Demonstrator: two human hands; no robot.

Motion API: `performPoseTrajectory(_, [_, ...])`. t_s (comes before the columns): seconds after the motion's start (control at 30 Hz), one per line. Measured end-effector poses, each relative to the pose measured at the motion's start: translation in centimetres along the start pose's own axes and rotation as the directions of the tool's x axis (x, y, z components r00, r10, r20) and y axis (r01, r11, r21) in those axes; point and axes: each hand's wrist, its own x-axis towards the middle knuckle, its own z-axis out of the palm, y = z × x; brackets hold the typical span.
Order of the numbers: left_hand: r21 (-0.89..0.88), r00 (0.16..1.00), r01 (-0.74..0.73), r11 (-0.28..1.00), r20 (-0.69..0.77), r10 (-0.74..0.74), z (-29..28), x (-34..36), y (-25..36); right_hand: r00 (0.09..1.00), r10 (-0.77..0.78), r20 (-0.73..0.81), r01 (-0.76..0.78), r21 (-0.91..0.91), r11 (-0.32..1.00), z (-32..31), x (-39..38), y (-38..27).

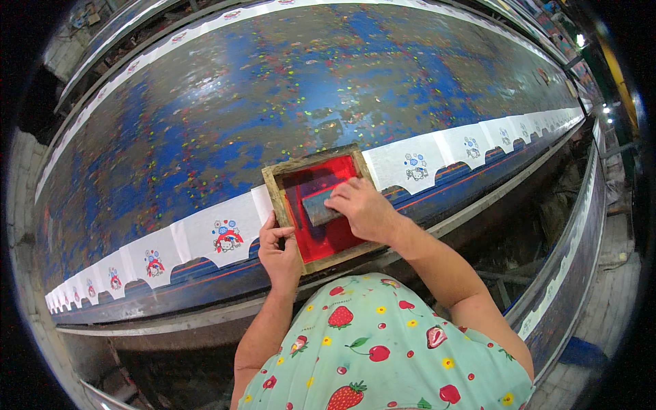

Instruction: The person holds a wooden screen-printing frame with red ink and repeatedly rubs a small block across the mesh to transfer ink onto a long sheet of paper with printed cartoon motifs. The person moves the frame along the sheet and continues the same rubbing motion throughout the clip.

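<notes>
A wooden-framed printing screen [269, 186] lies over the near edge of the long table, with red ink [336, 240] spread across its mesh. My left hand [279, 251] is closed round the left side of the frame. In my right hand [362, 208] is a flat grey squeegee [320, 209], tilted inside the frame against the red mesh. White fabric pieces [205, 236] run along the table's near edge on both sides of the screen. Those at left carry a cartoon print with red [227, 236]; those at right show blue and black print [415, 167] without red.
The long table [225, 123] has a blue and brown surface flecked with bright ink spots. Another white printed strip [171, 39] follows its far edge. A ledge [471, 203] runs along the near side. To the right stands another table [567, 273] with a white strip.
</notes>
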Motion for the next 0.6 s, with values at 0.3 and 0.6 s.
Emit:
performPoseTrajectory(0.3, [0.005,0.999,0.009,1.0,-0.031,-0.009,0.4,-0.2,0.3,0.998,0.056,0.032,-0.058,0.07,0.996,-0.5,-6.1,-5.5])
performPoseTrajectory(0.6, [0.311,0.984,-0.176,0.934,0.061,0.165,0.3,-0.3,0.6,0.996,0.089,0.016,-0.09,0.21,0.973,-1.6,-8.5,-6.1])
